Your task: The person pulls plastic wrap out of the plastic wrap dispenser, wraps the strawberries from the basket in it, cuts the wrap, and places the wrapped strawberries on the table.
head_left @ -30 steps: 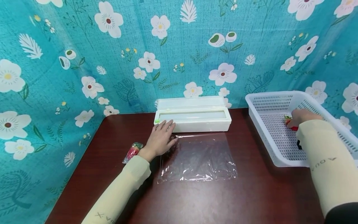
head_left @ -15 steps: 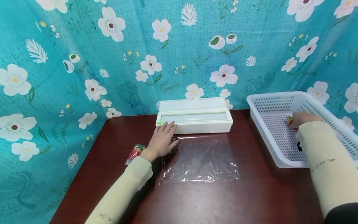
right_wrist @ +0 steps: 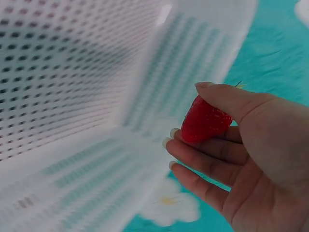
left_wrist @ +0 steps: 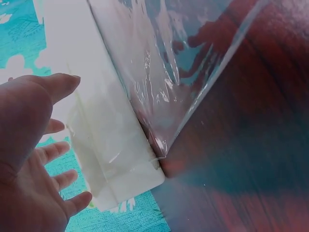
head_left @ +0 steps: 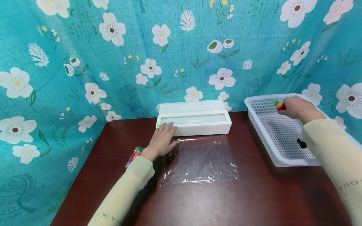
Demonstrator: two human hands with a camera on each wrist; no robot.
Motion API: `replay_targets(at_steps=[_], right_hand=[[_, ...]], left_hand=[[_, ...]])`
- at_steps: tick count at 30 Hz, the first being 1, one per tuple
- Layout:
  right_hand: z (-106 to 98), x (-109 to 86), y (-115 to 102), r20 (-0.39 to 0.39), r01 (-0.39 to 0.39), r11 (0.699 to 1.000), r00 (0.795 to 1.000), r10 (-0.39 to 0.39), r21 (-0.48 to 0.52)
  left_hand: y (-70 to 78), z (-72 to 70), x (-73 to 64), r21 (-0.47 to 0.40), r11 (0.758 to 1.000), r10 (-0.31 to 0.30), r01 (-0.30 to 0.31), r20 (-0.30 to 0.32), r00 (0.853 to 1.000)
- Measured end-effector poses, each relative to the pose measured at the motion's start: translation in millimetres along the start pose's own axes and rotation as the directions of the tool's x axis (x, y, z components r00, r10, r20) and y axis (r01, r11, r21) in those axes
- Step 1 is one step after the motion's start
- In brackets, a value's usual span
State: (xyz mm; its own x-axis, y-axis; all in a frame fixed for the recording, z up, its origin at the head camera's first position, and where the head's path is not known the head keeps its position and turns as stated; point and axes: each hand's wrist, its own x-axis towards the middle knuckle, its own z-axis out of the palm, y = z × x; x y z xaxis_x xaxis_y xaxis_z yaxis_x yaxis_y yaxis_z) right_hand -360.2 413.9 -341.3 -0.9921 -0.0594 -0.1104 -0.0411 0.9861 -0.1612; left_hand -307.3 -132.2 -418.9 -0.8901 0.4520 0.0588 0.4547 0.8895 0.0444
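My right hand (head_left: pixel 301 109) pinches a red strawberry (right_wrist: pixel 205 121) between thumb and fingers, above the white plastic basket (head_left: pixel 261 138). Green leaves show at its end in the head view. My left hand (head_left: pixel 161 141) lies with extended fingers at the left end of a white cling film dispenser (head_left: pixel 202 128), whose lid is raised. In the left wrist view its fingers (left_wrist: pixel 65 180) are spread along the dispenser. A sheet of clear cling film (head_left: pixel 203 163) runs from the dispenser's front across the dark table. Beside my left wrist, a film-wrapped strawberry (head_left: pixel 133 156) is partly hidden.
A small black item (head_left: pixel 302 143) lies in the basket, partly covered by my right sleeve. The brown table (head_left: pixel 215 204) meets a blue flowered cloth (head_left: pixel 169 81) behind the dispenser and basket.
My right hand has lifted the strawberry from the basket's bottom and moved slightly left with it. My left hand stays at the dispenser. The head view has shifted slightly.
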Motion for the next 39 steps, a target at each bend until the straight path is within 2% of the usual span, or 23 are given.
replay_targets(at_steps=[6,10,14,17,21,26,31,33,39], right_hand=[[-27,-25.7,-57,-0.113,0.121,0.992,0.986,-0.126,-0.045],[-36,-41.8,-98,-0.164,0.237,0.969,0.956,-0.245,-0.068],[-29,-58.5,-143,-0.182,0.343,0.935,0.917,-0.354,-0.086],[-15,-72.0,-174,-0.184,0.442,0.891,0.872,-0.453,-0.099],[8,-87.4,-205,-0.179,0.581,0.809,0.789,-0.587,-0.094],[34,-100.0,-232,-0.176,0.685,0.727,0.711,-0.681,-0.042],[50,-105.1,-247,-0.185,0.76,0.649,0.639,-0.747,0.006],[55,-105.9,-251,-0.176,0.771,0.636,0.63,-0.756,0.028],[63,-106.7,-260,-0.143,0.785,0.61,0.619,-0.772,0.11]], left_hand=[[-0.5,-1.7,-0.8,-0.011,1.0,-0.015,0.015,-0.02,1.0],[2.2,-6.5,-2.5,0.008,1.0,0.004,-0.004,-0.076,0.997],[14.7,-19.1,-7.0,-0.004,0.997,0.082,-0.083,-0.164,0.983],[30.3,-30.9,-11.0,-0.016,0.984,0.172,-0.18,-0.216,0.961],[52.5,-43.2,-18.1,-0.043,0.958,0.265,-0.284,-0.251,0.931],[75.3,-47.9,-27.2,-0.07,0.925,0.346,-0.374,-0.258,0.902],[87.8,-44.9,-34.4,-0.057,0.902,0.401,-0.428,-0.257,0.879],[89.4,-43.9,-36.3,-0.058,0.901,0.402,-0.429,-0.257,0.879],[85.1,-41.1,-40.8,-0.112,0.909,0.371,-0.402,-0.223,0.901]])
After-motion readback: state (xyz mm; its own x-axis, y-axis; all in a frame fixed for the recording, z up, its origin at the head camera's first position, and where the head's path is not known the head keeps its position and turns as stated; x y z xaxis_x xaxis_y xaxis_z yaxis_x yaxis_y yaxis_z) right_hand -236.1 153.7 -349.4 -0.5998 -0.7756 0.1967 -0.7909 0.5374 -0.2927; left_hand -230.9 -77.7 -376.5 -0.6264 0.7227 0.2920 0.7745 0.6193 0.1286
